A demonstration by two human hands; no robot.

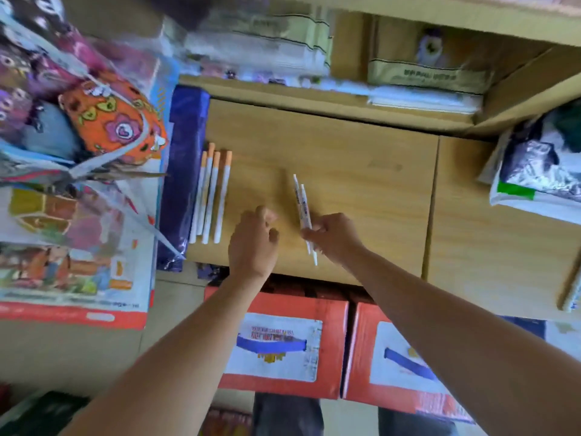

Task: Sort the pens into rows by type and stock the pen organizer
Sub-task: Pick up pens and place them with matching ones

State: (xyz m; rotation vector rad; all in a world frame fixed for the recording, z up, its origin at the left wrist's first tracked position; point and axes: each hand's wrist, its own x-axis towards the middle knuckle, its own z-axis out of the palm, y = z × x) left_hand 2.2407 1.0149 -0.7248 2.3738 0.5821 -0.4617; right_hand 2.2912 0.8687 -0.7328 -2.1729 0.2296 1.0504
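Status: sorting is partly done, stocking hasn't started.
- Row 1 is down: four orange-capped pens [210,196] lie side by side at the left edge of the wooden desk top [361,184], caps pointing away, just beside a purple wrapped pack [184,171]. The ends aren't quite flush.
- Row 2 isn't laid yet: the right hand [336,236] pinches two white pens [301,202] together near their lower ends, fingers curled round them. The pens are tilted up over mid-desk, well apart from row 1.
- Left hand [253,243] is over the desk between the two groups, fingers loosely curled. It looks empty, though the palm side is hidden.
- No pen organizer in view, so that whole step remains. I can't tell how many pens are left to sort.

Writing: the two red cartons [276,344] below the desk have white panels with a blue band and red characters, too blurred to read. The shelf packets [430,75] carry a dark line of print, also unreadable. The white pens show small barrel print, illegible.
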